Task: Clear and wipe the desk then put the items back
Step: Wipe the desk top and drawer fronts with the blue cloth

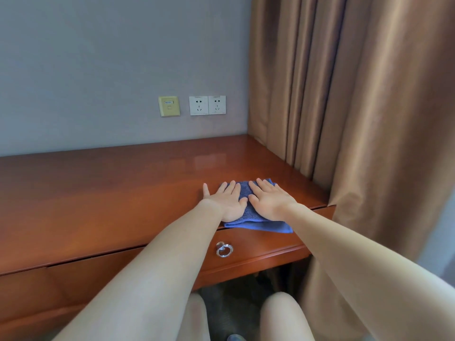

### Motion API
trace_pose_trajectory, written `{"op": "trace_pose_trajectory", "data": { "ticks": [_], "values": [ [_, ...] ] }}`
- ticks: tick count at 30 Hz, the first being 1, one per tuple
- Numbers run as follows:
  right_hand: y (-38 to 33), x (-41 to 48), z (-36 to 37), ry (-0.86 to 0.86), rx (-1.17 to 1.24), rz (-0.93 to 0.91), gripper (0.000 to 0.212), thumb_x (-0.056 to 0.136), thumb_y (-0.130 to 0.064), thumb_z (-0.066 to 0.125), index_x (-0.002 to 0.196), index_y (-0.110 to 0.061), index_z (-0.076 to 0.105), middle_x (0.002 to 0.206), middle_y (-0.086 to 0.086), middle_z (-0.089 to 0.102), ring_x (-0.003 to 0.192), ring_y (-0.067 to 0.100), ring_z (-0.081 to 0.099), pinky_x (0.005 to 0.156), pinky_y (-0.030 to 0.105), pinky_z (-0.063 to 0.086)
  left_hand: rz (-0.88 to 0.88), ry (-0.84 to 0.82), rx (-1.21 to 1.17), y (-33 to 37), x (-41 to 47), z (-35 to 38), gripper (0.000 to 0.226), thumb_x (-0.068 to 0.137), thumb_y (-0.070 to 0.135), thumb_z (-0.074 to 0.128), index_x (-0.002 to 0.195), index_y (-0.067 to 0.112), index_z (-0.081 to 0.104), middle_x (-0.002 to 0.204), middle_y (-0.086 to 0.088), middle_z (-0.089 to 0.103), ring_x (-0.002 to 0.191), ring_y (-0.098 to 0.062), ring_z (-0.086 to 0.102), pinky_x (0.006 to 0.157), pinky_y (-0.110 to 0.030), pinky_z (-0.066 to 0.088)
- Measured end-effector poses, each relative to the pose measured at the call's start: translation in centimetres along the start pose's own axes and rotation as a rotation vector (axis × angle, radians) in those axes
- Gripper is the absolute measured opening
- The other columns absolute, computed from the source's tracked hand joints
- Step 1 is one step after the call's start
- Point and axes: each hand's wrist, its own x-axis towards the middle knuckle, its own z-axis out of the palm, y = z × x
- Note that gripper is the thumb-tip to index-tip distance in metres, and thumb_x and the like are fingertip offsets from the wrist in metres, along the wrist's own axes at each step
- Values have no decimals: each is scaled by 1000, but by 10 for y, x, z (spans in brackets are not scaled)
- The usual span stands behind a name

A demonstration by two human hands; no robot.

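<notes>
A glossy reddish wooden desk runs along the wall. A folded blue cloth lies on its right part, its near edge hanging slightly over the desk's front. My left hand presses flat on the cloth's left side, fingers spread, thumb on the bare wood. My right hand lies flat on the cloth's right side, fingers extended toward the wall. Both palms are down on the cloth, neither hand curled around it. No other items show on the desk top.
A drawer with a metal ring pull sits below the cloth. Brown curtains hang at the desk's right end and touch it. Two white sockets and a yellowish wall plate are on the grey wall. My knees are under the desk's edge.
</notes>
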Motion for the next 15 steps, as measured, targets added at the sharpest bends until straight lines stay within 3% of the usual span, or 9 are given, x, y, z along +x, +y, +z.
{"op": "trace_pose_trajectory", "data": {
  "ticks": [7, 15],
  "values": [
    [46, -10, -6, 17, -11, 68, 56, 104, -40, 15, 155, -22, 4, 163, 3, 0, 150, 18, -2, 120, 36, -1, 76, 3, -1, 42, 22, -2, 58, 104, 42, 7, 155, 18, -7, 162, 4, -14, 149, -17, -13, 114, -61, -12],
    [97, -21, -9, 31, 29, 185, 56, 103, -43, 16, 155, -27, 5, 163, -2, -1, 150, 14, -4, 119, 46, -2, 163, 8, -3, 89, 45, -3, 58, 104, 42, 8, 155, 18, -6, 162, 4, -13, 149, -17, -13, 114, -61, -12]
  ]
}}
